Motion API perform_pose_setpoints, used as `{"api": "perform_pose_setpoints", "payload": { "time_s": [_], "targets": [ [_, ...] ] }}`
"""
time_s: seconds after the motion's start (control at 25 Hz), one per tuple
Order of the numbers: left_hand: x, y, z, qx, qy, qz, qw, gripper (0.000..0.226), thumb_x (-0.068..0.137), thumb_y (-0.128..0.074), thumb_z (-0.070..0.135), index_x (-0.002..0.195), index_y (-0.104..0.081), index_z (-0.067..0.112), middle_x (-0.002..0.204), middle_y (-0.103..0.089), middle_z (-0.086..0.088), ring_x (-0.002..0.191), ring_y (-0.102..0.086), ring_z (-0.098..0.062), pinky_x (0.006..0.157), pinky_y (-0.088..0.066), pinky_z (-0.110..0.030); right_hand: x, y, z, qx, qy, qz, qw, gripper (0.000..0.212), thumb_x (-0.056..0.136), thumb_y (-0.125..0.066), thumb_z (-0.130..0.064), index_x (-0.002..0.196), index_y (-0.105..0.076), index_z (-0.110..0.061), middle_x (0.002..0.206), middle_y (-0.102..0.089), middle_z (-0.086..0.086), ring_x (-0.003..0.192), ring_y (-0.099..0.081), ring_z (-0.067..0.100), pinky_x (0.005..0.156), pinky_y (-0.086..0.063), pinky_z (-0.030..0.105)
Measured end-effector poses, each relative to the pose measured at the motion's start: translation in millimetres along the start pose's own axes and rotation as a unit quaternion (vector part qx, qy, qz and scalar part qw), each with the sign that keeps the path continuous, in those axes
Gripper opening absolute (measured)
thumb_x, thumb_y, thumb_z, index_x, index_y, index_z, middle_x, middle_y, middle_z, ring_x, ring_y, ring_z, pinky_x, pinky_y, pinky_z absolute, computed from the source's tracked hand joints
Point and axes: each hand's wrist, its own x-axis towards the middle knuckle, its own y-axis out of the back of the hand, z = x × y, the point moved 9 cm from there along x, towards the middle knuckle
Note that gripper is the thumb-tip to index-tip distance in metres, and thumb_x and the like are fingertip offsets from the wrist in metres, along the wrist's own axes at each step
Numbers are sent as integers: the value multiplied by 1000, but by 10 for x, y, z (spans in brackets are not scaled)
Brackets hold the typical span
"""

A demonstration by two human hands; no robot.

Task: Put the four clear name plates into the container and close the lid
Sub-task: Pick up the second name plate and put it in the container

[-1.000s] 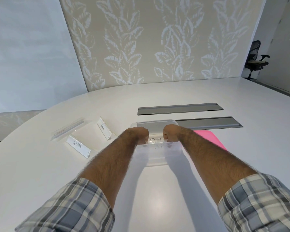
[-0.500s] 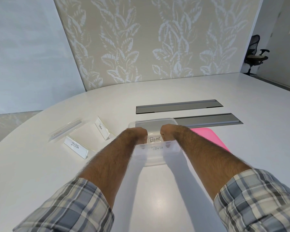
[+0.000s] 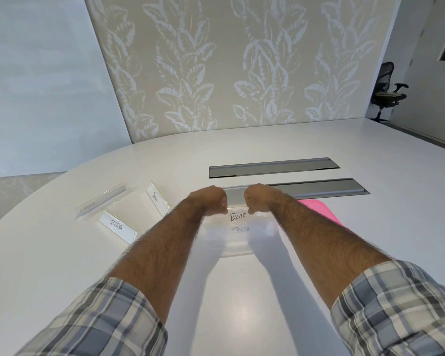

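Observation:
A clear container (image 3: 238, 253) stands on the white table in front of me. My left hand (image 3: 212, 201) and my right hand (image 3: 258, 199) are curled over its far part, each pinching an upper end of the clear name plate marked BEAR (image 3: 238, 216). That plate stands upright inside the container. A plate marked PANDA (image 3: 240, 229) shows through the clear wall just in front of it. To the left on the table are the ZEBRA plate (image 3: 118, 228), the PENGUIN plate (image 3: 156, 200) and a third plate (image 3: 102, 203) whose label is turned away.
The pink lid (image 3: 320, 209) lies flat right of the container, partly behind my right forearm. Two grey recessed slots (image 3: 272, 167) (image 3: 319, 188) run across the table beyond my hands. An office chair (image 3: 387, 93) stands far off at the right.
The BEAR plate was blurred with motion a second ago and now sits still, its writing readable. Both hands have stayed at its ends over the container.

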Motion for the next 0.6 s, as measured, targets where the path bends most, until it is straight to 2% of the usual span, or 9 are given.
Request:
{"api": "perform_pose_setpoints", "payload": {
  "time_s": [0.12, 0.24, 0.32, 0.4, 0.48, 0.6],
  "targets": [
    [-189, 356, -194, -9, 10, 73, 997, 25, 89, -58, 46, 102, -72, 31, 110, -71, 11, 106, -65, -16, 90, -55, -40, -22, 204, -82, 11, 3, 50, 999, 14, 82, -70, -28, 84, -61, -18, 97, -67, 0, 91, -63, 22, 77, -53, 35],
    [-473, 545, -532, -2, 32, 109, 994, 35, 95, -51, 53, 121, -64, 35, 129, -62, 9, 123, -55, -17, 100, -47, -40, -20, 335, -274, 22, 4, 70, 997, 34, 87, -65, -39, 112, -63, -17, 119, -64, 2, 109, -60, 24, 90, -51, 38],
    [-657, 585, -812, -2, 46, 115, 992, 43, 96, -51, 54, 133, -58, 32, 144, -52, 10, 133, -48, -16, 107, -41, -38, -23, 407, -483, 30, 15, 75, 997, 52, 89, -63, -43, 133, -54, -18, 136, -56, 1, 125, -53, 23, 100, -45, 37],
    [-841, 594, -1139, 2, 55, 117, 992, 50, 97, -50, 53, 140, -53, 29, 156, -40, 7, 140, -41, -17, 114, -34, -36, -25, 478, -779, 27, 33, 89, 995, 63, 91, -60, -47, 144, -44, -16, 149, -46, 2, 136, -44, 24, 109, -39, 39],
    [-1019, 598, -1478, 3, 68, 123, 990, 54, 98, -48, 53, 146, -48, 29, 162, -30, 4, 147, -32, -19, 119, -27, -38, -9, 540, -1079, 13, 48, 108, 993, 68, 92, -57, -51, 146, -40, -14, 151, -43, 4, 140, -38, 25, 111, -37, 44],
    [-1307, 584, -1999, -3, 90, 134, 987, 56, 100, -43, 53, 151, -39, 31, 165, -22, 3, 151, -23, -21, 121, -22, -41, 65, 565, -1523, -5, 62, 121, 991, 71, 90, -55, -57, 144, -39, -13, 142, -47, 5, 135, -40, 26, 104, -41, 47]
  ]
}}
